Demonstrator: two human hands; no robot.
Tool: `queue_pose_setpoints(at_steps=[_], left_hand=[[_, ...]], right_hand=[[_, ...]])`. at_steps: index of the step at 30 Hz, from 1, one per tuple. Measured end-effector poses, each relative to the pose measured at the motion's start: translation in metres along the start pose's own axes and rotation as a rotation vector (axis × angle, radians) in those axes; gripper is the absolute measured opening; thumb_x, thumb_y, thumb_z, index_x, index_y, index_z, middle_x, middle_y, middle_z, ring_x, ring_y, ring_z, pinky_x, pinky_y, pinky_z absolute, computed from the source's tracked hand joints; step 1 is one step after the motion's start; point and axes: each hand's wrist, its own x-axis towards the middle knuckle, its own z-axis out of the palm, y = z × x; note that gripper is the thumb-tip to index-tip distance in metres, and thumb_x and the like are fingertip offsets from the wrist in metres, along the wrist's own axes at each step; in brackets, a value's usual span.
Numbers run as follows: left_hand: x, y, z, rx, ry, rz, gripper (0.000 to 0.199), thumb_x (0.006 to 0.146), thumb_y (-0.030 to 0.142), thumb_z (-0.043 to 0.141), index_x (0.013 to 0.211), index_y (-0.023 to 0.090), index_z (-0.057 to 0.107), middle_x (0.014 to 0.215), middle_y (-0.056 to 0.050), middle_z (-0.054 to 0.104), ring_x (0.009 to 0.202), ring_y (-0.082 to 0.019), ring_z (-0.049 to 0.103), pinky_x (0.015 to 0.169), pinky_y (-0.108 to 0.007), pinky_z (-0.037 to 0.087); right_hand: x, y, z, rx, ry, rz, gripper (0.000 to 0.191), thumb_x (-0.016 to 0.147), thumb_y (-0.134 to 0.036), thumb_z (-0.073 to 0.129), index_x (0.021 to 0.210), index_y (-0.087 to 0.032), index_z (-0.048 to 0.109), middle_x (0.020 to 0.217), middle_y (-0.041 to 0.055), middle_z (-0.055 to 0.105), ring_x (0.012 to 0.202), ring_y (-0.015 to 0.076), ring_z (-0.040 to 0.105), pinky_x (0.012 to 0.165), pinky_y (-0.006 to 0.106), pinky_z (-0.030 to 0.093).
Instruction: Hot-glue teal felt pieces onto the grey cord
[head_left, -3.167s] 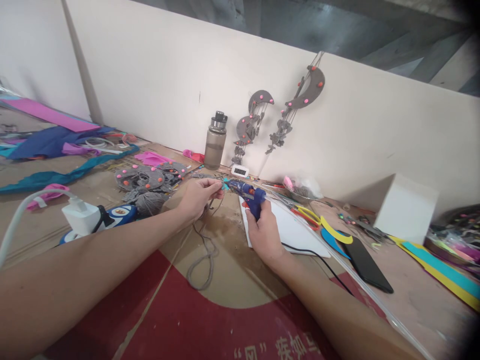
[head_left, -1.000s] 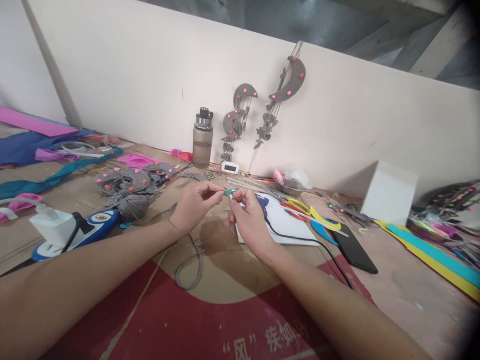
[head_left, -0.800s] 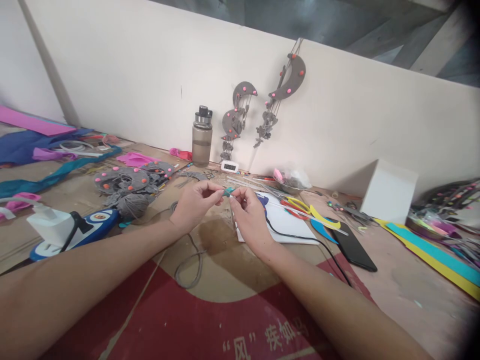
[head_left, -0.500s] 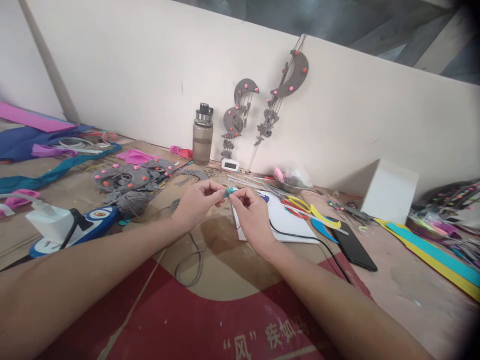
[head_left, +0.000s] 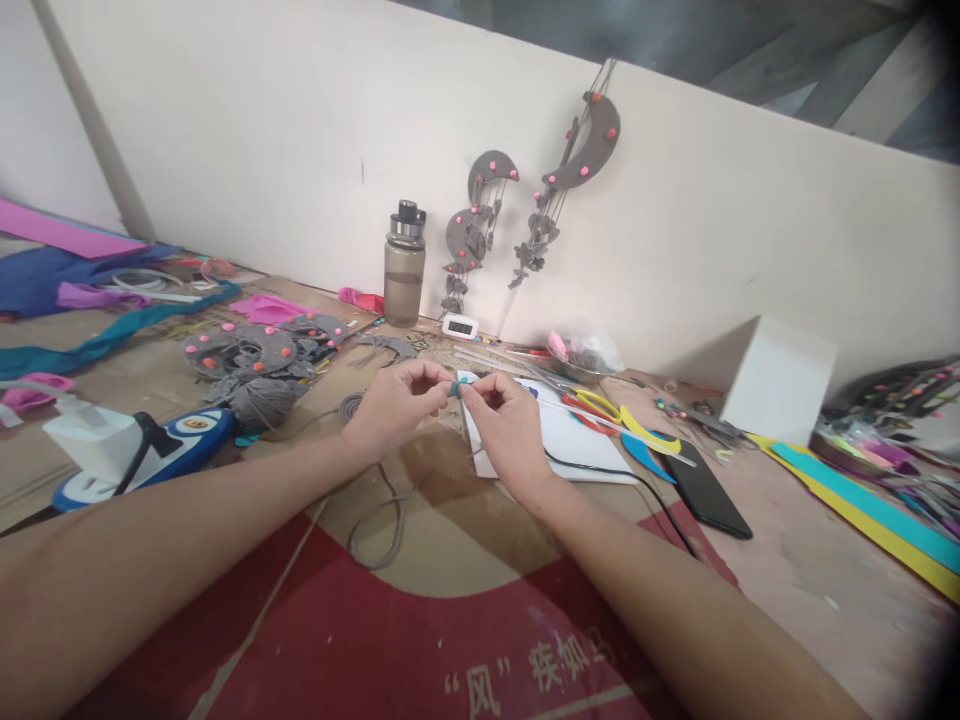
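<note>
Over on the left a teal cloth strip [head_left: 142, 318] trails across the bench [head_left: 795, 580], and nearer the person sits a blue-and-white power strip [head_left: 187, 430] with a white charger [head_left: 94, 445] plugged in. Just right of that, a ball of grey yarn [head_left: 266, 402] lies against a heap of grey crescents [head_left: 259, 350] dotted with pink and orange pompoms. Then comes the left hand [head_left: 397, 408], above and beyond a loop of grey cord [head_left: 400, 520], its thumb and index finger pinched together on the left end of a small teal piece [head_left: 458, 387]. The piece is held right between the two hands, neither nearer than the other, and its long axis seems to run crosswise from one set of fingertips to the other, though it is too small and covered to be sure. The right hand [head_left: 508, 425] has its fingers closed on the right end, over the near left part of a white board [head_left: 574, 437]. Past it lie yellow-handled scissors [head_left: 598, 408], a yellow crescent [head_left: 651, 438] and a black phone [head_left: 709, 495].
</note>
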Motion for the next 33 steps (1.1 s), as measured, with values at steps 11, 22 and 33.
queue_pose_setpoints(at_steps=[11,22,33], left_hand=[[-0.001,0.003,0.000,0.076,0.007,0.017,0.011,0.073,0.026,0.059,0.076,0.015,0.061,0.068,0.000,0.061,0.060,-0.011,0.053,0.061,-0.024,0.042],[0.000,0.000,-0.001,0.091,-0.041,0.035,0.015,0.075,0.030,0.059,0.077,0.015,0.062,0.066,0.000,0.060,0.060,-0.011,0.052,0.061,-0.024,0.042],[0.008,-0.013,-0.004,-0.330,-0.012,-0.123,0.022,0.076,0.036,0.059,0.077,0.014,0.060,0.074,-0.004,0.061,0.058,-0.010,0.053,0.053,-0.024,0.041]], right_hand=[[-0.001,0.001,-0.001,-0.060,0.033,-0.030,0.016,0.075,-0.034,0.056,0.071,-0.019,0.053,0.062,-0.0046,0.048,0.058,0.0101,0.041,0.058,0.024,0.033],[-0.001,0.000,-0.004,-0.129,0.010,-0.151,0.010,0.078,-0.027,0.054,0.076,-0.019,0.060,0.061,-0.0048,0.041,0.059,0.0102,0.036,0.059,0.024,0.030],[0.003,0.008,0.001,0.216,-0.040,0.149,0.019,0.074,-0.036,0.055,0.076,-0.017,0.058,0.058,-0.0058,0.043,0.051,0.0078,0.031,0.050,0.021,0.028]])
